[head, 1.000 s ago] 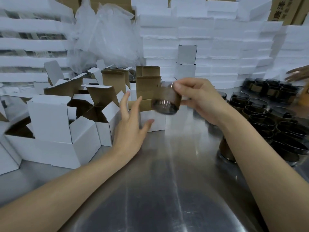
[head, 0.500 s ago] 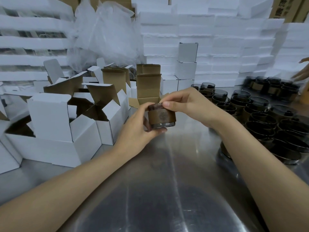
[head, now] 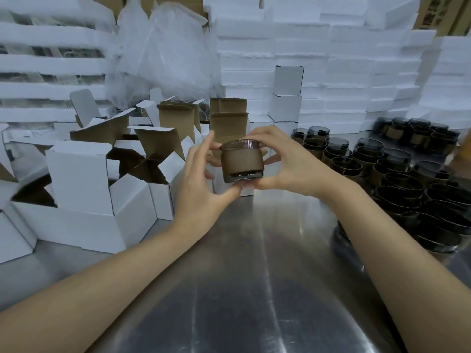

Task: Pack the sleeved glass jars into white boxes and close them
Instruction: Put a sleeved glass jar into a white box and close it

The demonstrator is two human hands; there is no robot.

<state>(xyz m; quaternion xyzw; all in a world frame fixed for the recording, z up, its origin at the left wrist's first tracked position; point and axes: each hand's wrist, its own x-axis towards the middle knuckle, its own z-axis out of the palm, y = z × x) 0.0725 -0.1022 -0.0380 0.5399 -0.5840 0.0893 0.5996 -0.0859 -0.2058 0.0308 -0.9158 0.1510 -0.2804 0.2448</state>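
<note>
Left hand & right hand clamped on round smoky-glass jar, kraft sleeve, above brushed-steel table

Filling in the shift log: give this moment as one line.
phase: pre-boxing | left hand + right hand: both holding sleeved jar upright | open white boxes: left

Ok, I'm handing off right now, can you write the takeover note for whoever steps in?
Left hand and right hand: both grip one sleeved jar, upright, held above the steel table.
Open boxes: clustered to the left, flaps up.
Jars waiting: grouped on the right.
Closed boxes: stacked at the back.
Done: jar picked up.
Left: drop it in an open box, close the flaps, repeat for the rest.
</note>
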